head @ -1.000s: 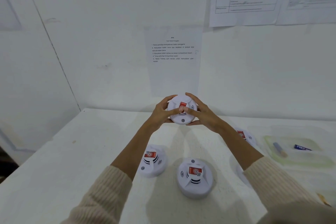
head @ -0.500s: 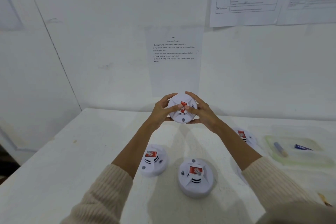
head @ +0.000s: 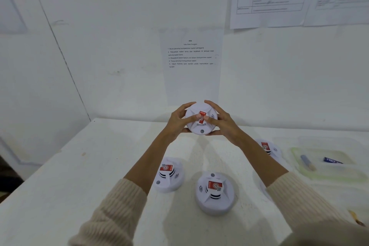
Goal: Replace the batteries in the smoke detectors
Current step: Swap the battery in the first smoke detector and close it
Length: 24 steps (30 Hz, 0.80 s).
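Grip: left hand point(head: 177, 121) and right hand point(head: 225, 124) hold one smoke detector point(head: 199, 129) by its rim, fingers point(head: 185, 106) curled round the edge, both thumbs pressing the red centre label. It is raised clear of the bench point(head: 79, 175), between the fingers.

Orientation: face toward the wearer, indicator hole at the lower edge. It is a round disc with no long axis.

Step, judged: test-button press or inspection. Next move: turn the back cover toward the wearer. Batteries point(head: 307, 163) lie right of and below the fingers.

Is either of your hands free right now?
No, the left hand and the right hand both grip the raised smoke detector, with the thumbs on its red label.
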### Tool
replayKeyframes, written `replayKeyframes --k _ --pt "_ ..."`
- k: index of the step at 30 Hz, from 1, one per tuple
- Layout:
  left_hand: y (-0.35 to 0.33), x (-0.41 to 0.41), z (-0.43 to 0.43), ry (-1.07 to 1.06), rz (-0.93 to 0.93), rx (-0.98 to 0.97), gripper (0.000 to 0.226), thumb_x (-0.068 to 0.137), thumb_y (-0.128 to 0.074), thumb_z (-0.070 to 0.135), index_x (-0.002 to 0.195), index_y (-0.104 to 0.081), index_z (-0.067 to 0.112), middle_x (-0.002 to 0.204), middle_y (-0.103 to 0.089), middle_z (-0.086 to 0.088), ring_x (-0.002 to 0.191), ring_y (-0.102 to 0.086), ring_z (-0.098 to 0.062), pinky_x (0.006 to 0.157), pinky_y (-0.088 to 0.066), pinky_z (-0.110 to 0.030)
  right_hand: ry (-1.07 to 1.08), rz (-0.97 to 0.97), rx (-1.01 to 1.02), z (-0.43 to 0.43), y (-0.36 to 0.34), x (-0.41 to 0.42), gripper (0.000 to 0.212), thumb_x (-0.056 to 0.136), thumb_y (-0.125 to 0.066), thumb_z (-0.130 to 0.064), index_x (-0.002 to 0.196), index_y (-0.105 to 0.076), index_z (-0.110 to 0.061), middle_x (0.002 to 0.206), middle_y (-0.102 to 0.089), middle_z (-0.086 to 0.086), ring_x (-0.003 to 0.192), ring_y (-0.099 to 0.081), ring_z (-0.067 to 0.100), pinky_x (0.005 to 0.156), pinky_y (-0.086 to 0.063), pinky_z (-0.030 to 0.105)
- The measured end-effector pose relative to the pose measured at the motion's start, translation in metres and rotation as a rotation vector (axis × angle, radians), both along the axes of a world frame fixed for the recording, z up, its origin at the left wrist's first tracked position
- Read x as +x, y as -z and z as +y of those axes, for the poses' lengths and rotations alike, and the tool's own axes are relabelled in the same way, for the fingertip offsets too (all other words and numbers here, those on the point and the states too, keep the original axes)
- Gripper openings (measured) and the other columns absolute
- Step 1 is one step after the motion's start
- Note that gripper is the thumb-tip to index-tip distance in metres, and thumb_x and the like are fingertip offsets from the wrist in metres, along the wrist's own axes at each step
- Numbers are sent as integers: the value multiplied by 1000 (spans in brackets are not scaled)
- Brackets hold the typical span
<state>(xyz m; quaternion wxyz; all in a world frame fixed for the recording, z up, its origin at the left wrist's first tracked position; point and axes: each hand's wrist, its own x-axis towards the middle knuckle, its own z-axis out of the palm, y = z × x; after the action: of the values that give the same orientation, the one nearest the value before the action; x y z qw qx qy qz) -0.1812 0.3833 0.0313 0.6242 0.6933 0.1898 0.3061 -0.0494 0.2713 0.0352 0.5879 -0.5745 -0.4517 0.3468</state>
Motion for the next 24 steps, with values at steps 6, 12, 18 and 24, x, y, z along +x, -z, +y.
replayKeyframes --k 6,12,18,24 --pt "-1 0 0 -5 7 -10 41 86 -63 11 122 -48 24 119 -57 1 103 -59 -19 69 -58 -26 -6 6 5 0 0 0 47 91 -55 -15 131 -39 -32 135 -44 1 117 -49 24 73 -57 31" --pt "-1 1 1 -13 16 2 40 87 -62 12 123 -48 23 120 -56 0 107 -57 -21 72 -58 -27 -14 18 6 0 -1 0 44 90 -55 -16 126 -40 -36 132 -44 -2 114 -50 22 67 -59 27" --pt "-2 1 1 -17 27 0 41 87 -62 13 124 -47 23 122 -55 -1 108 -56 -22 73 -57 -29 -8 4 4 0 -1 1 46 91 -55 -15 130 -39 -33 135 -43 0 119 -48 24 72 -57 30" --pt "-2 -1 1 -17 31 12 40 88 -61 12 123 -47 22 121 -55 -1 107 -56 -22 71 -57 -25 2 -24 -15 1 -1 1 51 92 -53 -15 138 -35 -26 140 -42 4 120 -47 25 82 -53 39"
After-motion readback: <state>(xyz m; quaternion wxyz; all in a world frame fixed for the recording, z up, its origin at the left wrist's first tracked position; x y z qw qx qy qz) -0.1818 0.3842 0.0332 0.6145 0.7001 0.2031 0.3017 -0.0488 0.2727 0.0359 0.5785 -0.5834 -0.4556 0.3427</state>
